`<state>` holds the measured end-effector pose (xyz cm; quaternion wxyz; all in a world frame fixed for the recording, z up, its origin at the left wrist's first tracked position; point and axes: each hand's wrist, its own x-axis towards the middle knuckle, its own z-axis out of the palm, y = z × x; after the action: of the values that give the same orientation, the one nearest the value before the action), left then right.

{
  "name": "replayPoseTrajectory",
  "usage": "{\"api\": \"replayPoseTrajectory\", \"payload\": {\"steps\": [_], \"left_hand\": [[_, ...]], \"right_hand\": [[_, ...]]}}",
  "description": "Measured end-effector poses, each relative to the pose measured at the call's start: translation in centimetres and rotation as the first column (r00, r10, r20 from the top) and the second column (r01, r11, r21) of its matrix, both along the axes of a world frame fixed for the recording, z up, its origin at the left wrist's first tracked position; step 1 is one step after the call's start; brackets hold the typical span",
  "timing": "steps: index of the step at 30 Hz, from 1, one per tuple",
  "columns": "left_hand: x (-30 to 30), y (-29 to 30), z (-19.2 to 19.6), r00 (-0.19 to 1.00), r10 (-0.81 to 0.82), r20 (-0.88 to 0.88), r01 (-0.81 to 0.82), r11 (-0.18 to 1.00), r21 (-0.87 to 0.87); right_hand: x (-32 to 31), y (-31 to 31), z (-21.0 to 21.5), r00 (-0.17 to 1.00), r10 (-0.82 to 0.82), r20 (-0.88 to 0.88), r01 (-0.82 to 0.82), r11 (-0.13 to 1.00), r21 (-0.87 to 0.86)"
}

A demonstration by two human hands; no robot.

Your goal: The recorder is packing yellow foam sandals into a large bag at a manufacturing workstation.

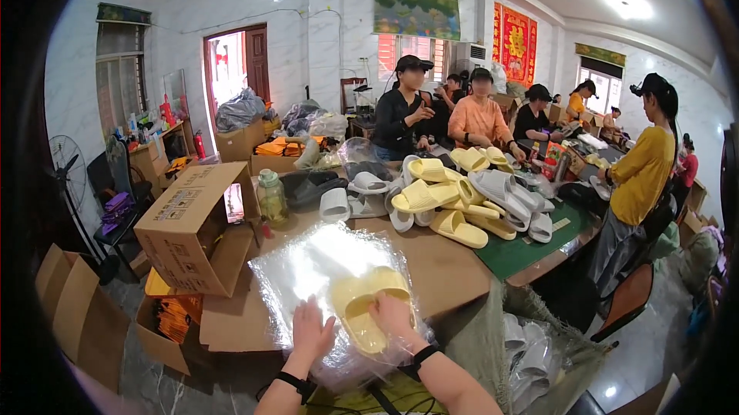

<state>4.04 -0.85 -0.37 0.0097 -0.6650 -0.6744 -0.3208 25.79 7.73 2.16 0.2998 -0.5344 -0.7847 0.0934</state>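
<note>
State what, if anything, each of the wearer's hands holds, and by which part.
Right hand: curled at the right side of the yellow slide slippers, grip unclear. Left hand: lies open on clear plastic bags, holding nothing.

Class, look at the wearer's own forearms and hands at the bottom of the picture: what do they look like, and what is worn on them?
The left hand and right hand wear no gloves. Each wrist has a dark band, left and right. No sleeves show on the forearms.
</note>
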Motion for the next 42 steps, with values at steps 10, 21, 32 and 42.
{"api": "replayPoseTrajectory", "payload": {"steps": [10, 21, 32, 42], "left_hand": [[-0.1, -0.4, -0.9, 1.0, -0.012, 0.019, 0.012, 1.0, 0.025], [0.8, -1.4, 1.9, 1.0, 0.011, 0.004, -0.011, 0.992, -0.124], [1.0, -1.1, 2.8, 1.0, 0.007, 0.011, -0.005, 0.988, -0.157], [1.5, -0.8, 2.5, 1.0, -0.014, 0.014, 0.016, 0.991, -0.132]], "right_hand": [[3.9, -3.9, 0.3, 0.993, -0.017, -0.116, 0.012, 0.999, -0.043], [27.3, -8.2, 3.7, 0.812, -0.494, -0.31, 0.564, 0.8, 0.204], [49.6, -10.5, -13.3, 0.519, -0.683, 0.514, 0.8, 0.6, -0.012], [35.6, 0.2, -12.6, 0.915, -0.35, 0.202, 0.371, 0.926, -0.075]]}}
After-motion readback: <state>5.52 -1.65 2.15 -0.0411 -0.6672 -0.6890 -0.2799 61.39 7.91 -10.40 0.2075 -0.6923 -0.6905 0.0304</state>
